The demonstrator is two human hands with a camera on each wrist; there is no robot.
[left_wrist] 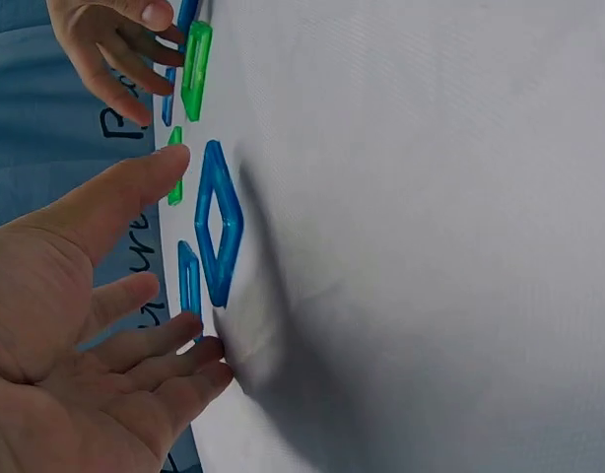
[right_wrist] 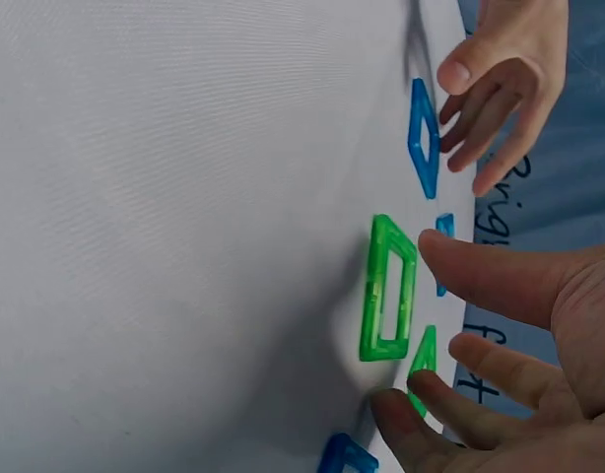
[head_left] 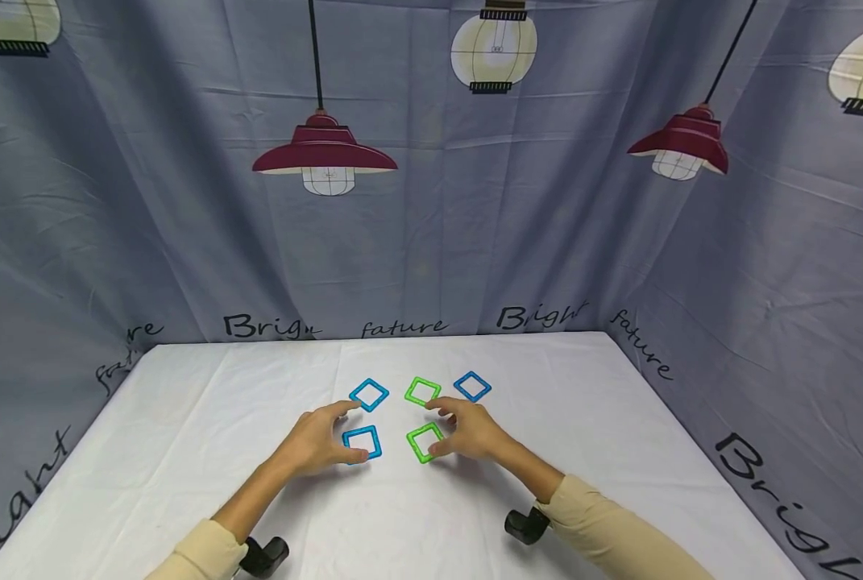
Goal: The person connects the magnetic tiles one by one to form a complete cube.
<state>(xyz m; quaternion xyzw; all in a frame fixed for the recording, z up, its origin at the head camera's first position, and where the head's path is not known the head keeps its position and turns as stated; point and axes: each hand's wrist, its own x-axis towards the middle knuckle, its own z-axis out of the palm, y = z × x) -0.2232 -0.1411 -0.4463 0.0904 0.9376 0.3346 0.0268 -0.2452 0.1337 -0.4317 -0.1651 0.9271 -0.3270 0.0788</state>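
Observation:
Five flat square frames lie on the white table (head_left: 184, 451). My left hand (head_left: 340, 432) hovers with spread fingers around the near blue square (head_left: 362, 443), thumb at its front corner, index finger stretched toward the far blue square (head_left: 369, 394). In the left wrist view the near blue square (left_wrist: 221, 222) lies flat between thumb and fingertips, and the hand grips nothing. My right hand (head_left: 449, 427) is spread the same way over the near green square (head_left: 425, 442). In the right wrist view its thumb hangs above that green square (right_wrist: 388, 291) while the fingertips are close to the cloth.
A second green square (head_left: 422, 391) and a third blue square (head_left: 472, 386) lie just beyond the hands. Grey printed curtains (head_left: 765, 306) close off the table at the back and both sides. White cloth stretches left, right and in front of the squares.

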